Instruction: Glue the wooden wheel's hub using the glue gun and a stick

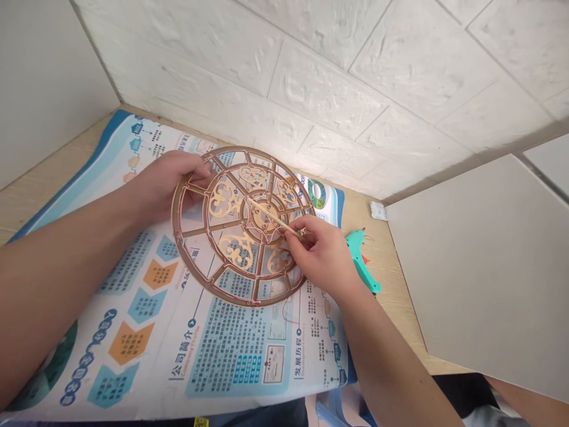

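A round wooden openwork wheel [231, 261] with scrolled cut-outs and a reddish rim is held tilted above a printed poster [186, 344]. My left hand [162, 184] grips the wheel's upper left rim, fingers curled over the edge. My right hand [320, 255] is at the wheel's right side and pinches a thin wooden stick [271, 217]. The stick's far end points at the wheel's hub [262, 216].
The poster covers most of a light wooden tabletop [391, 279]. A teal glue gun [362, 264] lies on the table just right of my right hand. White brick-pattern wall panels [355, 89] close in the back, and a plain white panel [489, 267] stands at the right.
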A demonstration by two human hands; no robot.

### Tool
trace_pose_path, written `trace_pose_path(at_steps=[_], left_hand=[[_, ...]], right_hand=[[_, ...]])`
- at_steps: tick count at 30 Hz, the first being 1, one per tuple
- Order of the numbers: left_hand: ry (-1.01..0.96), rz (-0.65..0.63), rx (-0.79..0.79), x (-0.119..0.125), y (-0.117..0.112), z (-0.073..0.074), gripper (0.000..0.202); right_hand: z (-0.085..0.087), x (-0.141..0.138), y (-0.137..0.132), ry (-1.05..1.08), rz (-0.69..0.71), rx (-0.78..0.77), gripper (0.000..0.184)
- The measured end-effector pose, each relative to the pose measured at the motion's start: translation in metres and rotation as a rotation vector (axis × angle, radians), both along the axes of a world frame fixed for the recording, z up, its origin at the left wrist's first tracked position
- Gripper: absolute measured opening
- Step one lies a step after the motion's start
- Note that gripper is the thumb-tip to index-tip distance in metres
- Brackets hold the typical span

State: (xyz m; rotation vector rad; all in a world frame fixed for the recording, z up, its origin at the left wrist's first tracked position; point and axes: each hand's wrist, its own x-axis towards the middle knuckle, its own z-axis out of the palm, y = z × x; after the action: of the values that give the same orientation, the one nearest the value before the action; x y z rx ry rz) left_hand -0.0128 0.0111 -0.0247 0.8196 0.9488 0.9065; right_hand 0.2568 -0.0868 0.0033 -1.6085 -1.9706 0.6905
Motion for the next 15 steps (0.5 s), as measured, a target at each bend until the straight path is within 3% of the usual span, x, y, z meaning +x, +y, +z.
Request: trace_pose_path(at_steps=[4, 15], left_hand=[[0.065, -0.023, 0.080, 0.0029, -0.0026, 0.0019, 0.033], [0.055, -0.025, 0.050, 0.0037, -0.0017, 0.0031, 0.033]], right_hand=[[-0.0042, -0.0012, 0.0016, -0.032, 0.003, 0.009, 0.011], [-0.0059, -0.0039, 0.0036, -0.039, -0.007, -0.001, 0.014]])
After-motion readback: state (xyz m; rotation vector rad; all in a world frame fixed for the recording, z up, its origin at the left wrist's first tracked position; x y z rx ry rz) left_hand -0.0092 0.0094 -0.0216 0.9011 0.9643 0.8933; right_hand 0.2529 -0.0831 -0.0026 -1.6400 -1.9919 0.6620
